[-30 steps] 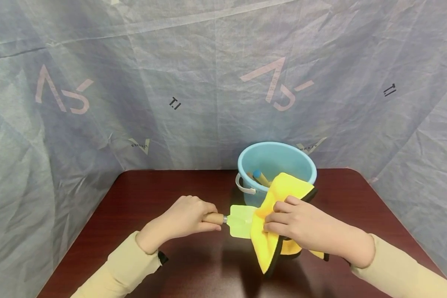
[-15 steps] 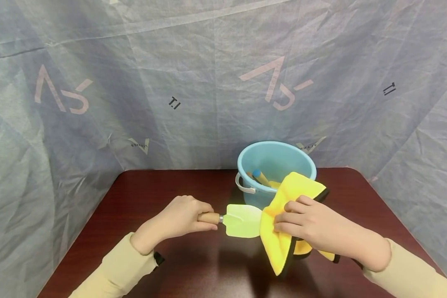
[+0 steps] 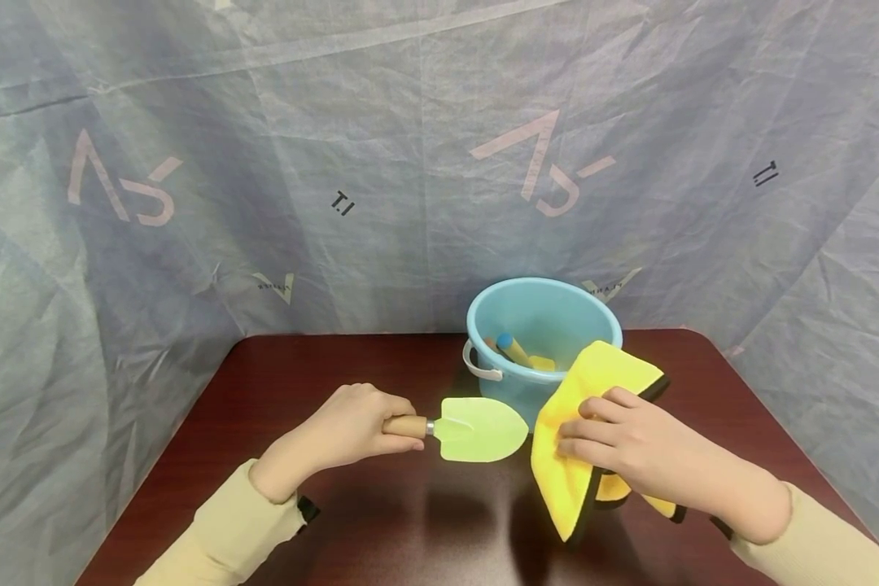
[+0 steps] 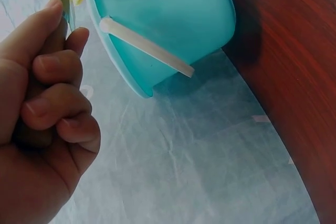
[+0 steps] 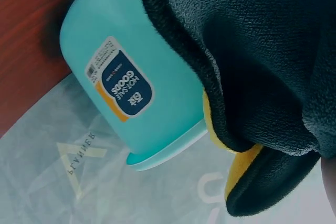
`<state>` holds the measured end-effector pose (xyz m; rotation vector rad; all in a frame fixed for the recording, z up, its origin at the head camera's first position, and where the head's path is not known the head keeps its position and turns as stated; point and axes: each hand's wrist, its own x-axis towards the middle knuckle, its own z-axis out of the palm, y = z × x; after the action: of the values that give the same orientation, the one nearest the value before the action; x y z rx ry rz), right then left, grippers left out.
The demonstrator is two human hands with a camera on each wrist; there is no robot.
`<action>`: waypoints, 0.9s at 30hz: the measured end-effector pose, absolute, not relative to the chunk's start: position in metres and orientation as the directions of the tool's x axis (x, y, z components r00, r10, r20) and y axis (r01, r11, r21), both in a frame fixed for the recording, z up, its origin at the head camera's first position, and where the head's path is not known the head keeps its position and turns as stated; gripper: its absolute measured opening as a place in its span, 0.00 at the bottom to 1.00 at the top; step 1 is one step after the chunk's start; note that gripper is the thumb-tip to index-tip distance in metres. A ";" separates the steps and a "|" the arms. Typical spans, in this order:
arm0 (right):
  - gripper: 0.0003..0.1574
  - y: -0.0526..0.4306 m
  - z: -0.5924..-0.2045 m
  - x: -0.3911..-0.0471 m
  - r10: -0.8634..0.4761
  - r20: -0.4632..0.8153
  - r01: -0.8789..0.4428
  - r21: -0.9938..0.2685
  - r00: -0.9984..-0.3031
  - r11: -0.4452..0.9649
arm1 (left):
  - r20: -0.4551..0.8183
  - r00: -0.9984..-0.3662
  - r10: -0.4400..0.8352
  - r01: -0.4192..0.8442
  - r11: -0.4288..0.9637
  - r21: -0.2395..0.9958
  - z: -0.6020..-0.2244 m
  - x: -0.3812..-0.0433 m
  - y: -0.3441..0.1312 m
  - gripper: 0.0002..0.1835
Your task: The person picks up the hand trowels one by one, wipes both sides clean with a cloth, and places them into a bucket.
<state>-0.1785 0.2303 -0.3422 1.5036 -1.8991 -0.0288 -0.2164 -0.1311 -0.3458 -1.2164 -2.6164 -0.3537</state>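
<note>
My left hand grips the wooden handle of a small trowel with a light green blade, held over the table with its tip pointing right. In the left wrist view the fingers of my left hand wrap round that handle. To the right, my right hand holds a yellow cloth with a dark underside, bunched and hanging down in front of the bucket. The cloth's left edge is close to the trowel's tip, with a narrow gap between. In the right wrist view the dark side of the cloth covers my fingers.
A light blue bucket with a white handle stands upright at the back of the dark red table. Inside lies a blue-ended tool beside something yellow. A grey printed sheet hangs behind the table.
My right hand and the cloth have moved right, away from the trowel, uncovering the blade's tip. My left hand has shifted slightly left with the trowel.
</note>
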 end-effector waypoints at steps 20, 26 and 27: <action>0.29 0.246 -0.325 -0.178 -0.824 0.557 -0.775 0.472 -0.107 0.420 | 0.280 -0.656 0.701 0.751 0.643 0.150 -0.350 -0.218 -0.136 0.12; 0.29 0.236 -0.316 -0.178 -0.808 0.580 -0.774 0.462 -0.106 0.433 | 0.264 -0.642 0.719 0.764 0.626 0.155 -0.352 -0.220 -0.129 0.12; 0.29 0.233 -0.314 -0.178 -0.806 0.584 -0.777 0.460 -0.101 0.430 | 0.261 -0.641 0.722 0.766 0.624 0.155 -0.353 -0.220 -0.128 0.12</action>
<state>-0.1780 0.2330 -0.3142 1.3453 -1.8709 -0.0452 -0.2202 -0.1279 -0.3527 -1.2357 -2.6713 -0.3773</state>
